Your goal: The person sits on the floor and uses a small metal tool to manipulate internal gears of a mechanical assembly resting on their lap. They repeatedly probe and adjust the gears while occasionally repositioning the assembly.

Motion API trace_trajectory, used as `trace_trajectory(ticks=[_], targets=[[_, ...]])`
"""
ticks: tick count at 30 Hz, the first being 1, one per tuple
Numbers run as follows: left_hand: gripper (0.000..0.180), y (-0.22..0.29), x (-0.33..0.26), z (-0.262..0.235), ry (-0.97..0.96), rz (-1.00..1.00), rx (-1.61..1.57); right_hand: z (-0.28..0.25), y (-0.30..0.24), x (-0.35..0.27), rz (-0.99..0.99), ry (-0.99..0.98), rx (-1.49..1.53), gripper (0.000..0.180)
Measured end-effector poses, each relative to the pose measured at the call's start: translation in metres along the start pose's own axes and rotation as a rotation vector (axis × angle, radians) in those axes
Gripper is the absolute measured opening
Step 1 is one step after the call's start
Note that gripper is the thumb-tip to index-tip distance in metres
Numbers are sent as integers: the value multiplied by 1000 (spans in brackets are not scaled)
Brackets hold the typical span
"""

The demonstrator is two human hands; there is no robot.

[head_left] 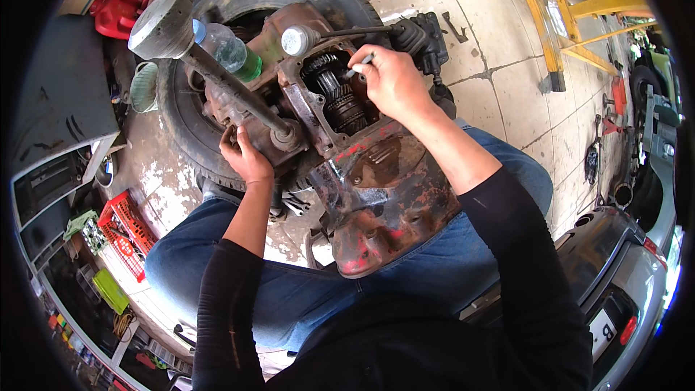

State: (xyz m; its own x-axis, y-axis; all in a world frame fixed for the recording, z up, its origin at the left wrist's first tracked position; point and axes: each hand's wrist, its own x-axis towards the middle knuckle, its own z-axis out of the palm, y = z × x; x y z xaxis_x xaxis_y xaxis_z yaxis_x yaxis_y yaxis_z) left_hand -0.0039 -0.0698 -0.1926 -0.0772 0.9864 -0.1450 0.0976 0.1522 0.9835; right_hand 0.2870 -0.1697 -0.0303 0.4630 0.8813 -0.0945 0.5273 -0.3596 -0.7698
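Observation:
A worn gearbox with flaking red paint [394, 188] lies between my knees, its top opening showing toothed gears on a shaft [340, 101]. Over the far right side of that opening, my right hand [394, 83] is closed in a pinch on a small grey metal pin [358, 66]. My left hand [248, 158] has its fingers curled against the side of the adjoining brown housing [268, 146]; part of the fingers is hidden. From this housing a long metal shaft [235, 90] with a wide round end [163, 25] slants up to the left.
A tyre [181, 134] lies beneath the housing. A bottle with green liquid [230, 54] and a white-capped container [298, 40] stand on the parts. Left are a red crate [127, 235] and shelving; right are a yellow frame [543, 22] and a grey car [622, 268].

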Motion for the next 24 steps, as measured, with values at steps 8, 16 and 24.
trace_trajectory(ticks=[8,16,24], targets=[[49,-10,4,-3,20,47,83,12,13,-3,-98,-2,-37,7],[50,-9,2,-2,42,36,79,15,22,-2,-85,19,-58,6],[51,-8,4,-2,27,37,52,15,21,-3,-66,21,-73,7]])
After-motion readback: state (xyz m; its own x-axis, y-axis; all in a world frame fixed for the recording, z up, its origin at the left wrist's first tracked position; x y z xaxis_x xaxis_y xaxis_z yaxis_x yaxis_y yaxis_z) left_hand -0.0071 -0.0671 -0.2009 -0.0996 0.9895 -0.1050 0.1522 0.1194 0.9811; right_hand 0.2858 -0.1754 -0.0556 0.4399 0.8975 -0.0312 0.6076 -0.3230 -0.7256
